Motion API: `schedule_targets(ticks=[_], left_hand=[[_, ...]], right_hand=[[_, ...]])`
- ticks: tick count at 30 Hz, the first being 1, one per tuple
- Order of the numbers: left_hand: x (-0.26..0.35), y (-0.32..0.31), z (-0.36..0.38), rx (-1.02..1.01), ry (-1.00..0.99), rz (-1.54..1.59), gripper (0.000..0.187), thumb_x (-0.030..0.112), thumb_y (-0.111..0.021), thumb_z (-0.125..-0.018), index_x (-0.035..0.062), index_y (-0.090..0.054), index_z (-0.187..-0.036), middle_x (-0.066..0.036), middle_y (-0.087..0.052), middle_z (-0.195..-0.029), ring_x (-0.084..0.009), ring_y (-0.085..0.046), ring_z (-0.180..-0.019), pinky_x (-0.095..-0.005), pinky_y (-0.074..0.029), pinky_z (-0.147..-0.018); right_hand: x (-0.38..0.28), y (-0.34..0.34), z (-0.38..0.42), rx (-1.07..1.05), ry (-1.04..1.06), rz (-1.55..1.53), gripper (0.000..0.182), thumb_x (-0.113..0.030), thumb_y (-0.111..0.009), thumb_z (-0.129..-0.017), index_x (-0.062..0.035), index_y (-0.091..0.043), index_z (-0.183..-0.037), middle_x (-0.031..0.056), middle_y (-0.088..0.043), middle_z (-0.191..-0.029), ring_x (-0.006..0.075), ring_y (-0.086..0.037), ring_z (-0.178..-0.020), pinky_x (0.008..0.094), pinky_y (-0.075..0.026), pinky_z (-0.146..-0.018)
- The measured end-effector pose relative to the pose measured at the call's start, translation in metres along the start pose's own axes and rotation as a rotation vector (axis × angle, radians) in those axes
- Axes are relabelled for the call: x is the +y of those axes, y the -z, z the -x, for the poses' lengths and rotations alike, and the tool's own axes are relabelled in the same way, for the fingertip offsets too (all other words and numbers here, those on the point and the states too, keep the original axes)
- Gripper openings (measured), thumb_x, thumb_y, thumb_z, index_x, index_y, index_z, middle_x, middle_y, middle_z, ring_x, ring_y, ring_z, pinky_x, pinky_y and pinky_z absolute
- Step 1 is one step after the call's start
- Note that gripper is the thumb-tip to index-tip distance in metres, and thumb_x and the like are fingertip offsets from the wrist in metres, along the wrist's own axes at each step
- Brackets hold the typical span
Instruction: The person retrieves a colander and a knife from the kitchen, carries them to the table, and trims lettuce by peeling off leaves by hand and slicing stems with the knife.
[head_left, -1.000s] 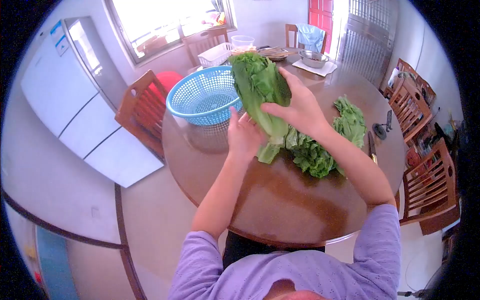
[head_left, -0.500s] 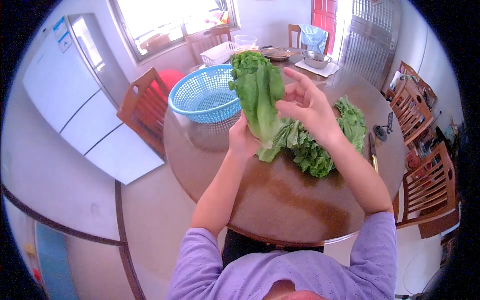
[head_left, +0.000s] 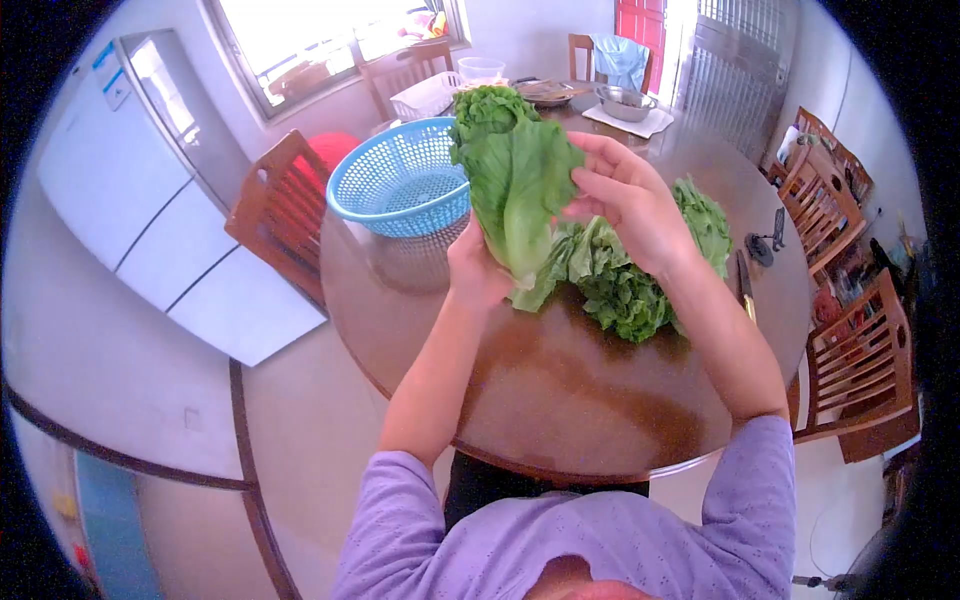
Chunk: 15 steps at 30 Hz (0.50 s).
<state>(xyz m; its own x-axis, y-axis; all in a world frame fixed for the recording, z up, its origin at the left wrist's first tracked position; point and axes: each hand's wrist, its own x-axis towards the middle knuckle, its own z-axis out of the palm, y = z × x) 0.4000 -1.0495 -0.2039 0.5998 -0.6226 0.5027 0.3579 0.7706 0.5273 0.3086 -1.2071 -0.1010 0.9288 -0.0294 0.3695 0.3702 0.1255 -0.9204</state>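
Observation:
A head of green lettuce point(head_left: 515, 190) is held upright above the table, its pale base pointing down. My left hand point(head_left: 476, 262) is wrapped round that base from the left. At the right edge of an outer leaf, my right hand point(head_left: 625, 195) pinches the leaf between thumb and fingers. Behind and below the right hand, more loose lettuce leaves point(head_left: 628, 300) lie in a pile on the table. A blue plastic basket point(head_left: 350, 203) with holes stands just left of the held lettuce; I see no leaves in the visible part of it.
The round brown table point(head_left: 590, 410) carries a knife point(head_left: 746, 285) and a small black stand point(head_left: 765, 243) at the right. Farther back are a metal bowl point(head_left: 625, 103), a white basket point(head_left: 425, 95) and a clear tub point(head_left: 482, 70). Wooden chairs point(head_left: 860, 350) surround it.
My right hand has closed from an open-fingered pose onto an outer leaf, which now spreads out to the right. The left hand keeps its hold on the base.

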Motion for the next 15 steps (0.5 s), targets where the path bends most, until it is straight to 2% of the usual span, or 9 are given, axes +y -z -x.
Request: schedule_targets(ticks=[3,6,9,13,15], left_hand=[[-0.001,0.001,0.002,0.038,0.016,0.023,0.057,0.042,-0.035,-0.098,0.0051,-0.032,-0.142,-0.016,-0.044,-0.138,-0.0334,-0.051,-0.120,-0.0450,-0.043,-0.099],[-0.002,-0.002,0.000,0.152,0.001,0.008,0.058,0.039,-0.037,-0.094,0.0040,-0.036,-0.140,-0.019,-0.047,-0.136,-0.0375,-0.053,-0.116,-0.0502,-0.048,-0.092],[-0.001,-0.001,-0.001,0.137,0.030,0.043,0.059,0.041,-0.037,-0.094,0.0037,-0.037,-0.140,-0.019,-0.049,-0.134,-0.0389,-0.054,-0.114,-0.0501,-0.049,-0.090],[0.000,0.006,0.000,-0.017,0.067,0.059,0.056,0.044,-0.034,-0.098,0.0060,-0.036,-0.140,-0.016,-0.048,-0.135,-0.0357,-0.053,-0.115,-0.0465,-0.045,-0.096],[0.000,0.006,0.000,-0.057,0.078,0.078,0.055,0.044,-0.034,-0.099,0.0063,-0.037,-0.139,-0.015,-0.048,-0.134,-0.0342,-0.053,-0.115,-0.0463,-0.044,-0.097]], right_hand=[[0.001,0.002,-0.003,0.003,-0.022,-0.070,0.038,-0.010,-0.053,-0.092,0.0000,-0.047,-0.128,0.0069,-0.063,-0.106,0.0136,-0.061,-0.088,0.0272,-0.052,-0.075],[0.003,0.002,-0.004,0.013,-0.013,-0.085,0.037,-0.011,-0.054,-0.092,-0.0014,-0.048,-0.128,0.0053,-0.063,-0.106,0.0126,-0.061,-0.088,0.0269,-0.051,-0.075],[0.010,0.009,-0.009,0.017,0.016,-0.008,0.037,-0.011,-0.056,-0.091,-0.0029,-0.049,-0.127,0.0035,-0.063,-0.105,0.0115,-0.061,-0.088,0.0257,-0.051,-0.074],[0.009,0.015,-0.014,0.032,0.039,0.059,0.038,-0.011,-0.058,-0.089,-0.0042,-0.050,-0.126,0.0014,-0.064,-0.103,0.0108,-0.061,-0.088,0.0242,-0.050,-0.073],[0.009,0.017,-0.013,0.024,0.019,0.045,0.040,-0.011,-0.060,-0.088,-0.0034,-0.049,-0.127,0.0039,-0.062,-0.109,0.0120,-0.060,-0.091,0.0258,-0.050,-0.075]])
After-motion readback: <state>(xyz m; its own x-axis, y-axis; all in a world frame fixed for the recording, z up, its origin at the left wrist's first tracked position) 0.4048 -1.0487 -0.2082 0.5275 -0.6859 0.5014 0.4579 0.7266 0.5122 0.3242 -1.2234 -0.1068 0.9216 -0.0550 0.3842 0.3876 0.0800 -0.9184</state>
